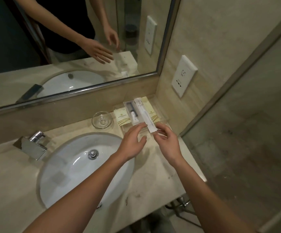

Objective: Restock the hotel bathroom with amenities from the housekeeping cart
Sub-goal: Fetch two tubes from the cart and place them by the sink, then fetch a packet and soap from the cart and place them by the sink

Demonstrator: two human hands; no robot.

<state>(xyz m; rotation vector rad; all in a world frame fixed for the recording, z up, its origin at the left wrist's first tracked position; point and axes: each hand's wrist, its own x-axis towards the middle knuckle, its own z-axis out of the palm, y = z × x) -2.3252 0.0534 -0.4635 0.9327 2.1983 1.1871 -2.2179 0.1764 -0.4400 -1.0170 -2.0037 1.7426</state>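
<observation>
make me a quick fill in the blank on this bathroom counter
The clear glass bowl stands to the ___ of the clear plastic tray.
The long white packet lies in that ___.
The white oval sink is reflected in the ___.
Missing: left; tray; mirror.

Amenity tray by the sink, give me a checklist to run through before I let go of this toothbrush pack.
1. Pack in tray: ok, the white toothbrush pack lies in the clear tray, over the printed packets.
2. Grip: ok, the right hand pinches the pack's near end.
3. Other hand free: ok, the left hand is open, fingers straight beside the pack.
4. Second kit: ok, the dark toothbrush kit lies alongside.
5. Near end inside the tray's front rim: cannot tell, the hands cover it.
6. Dish stocked: not ok, nothing visible in the glass dish.
</observation>
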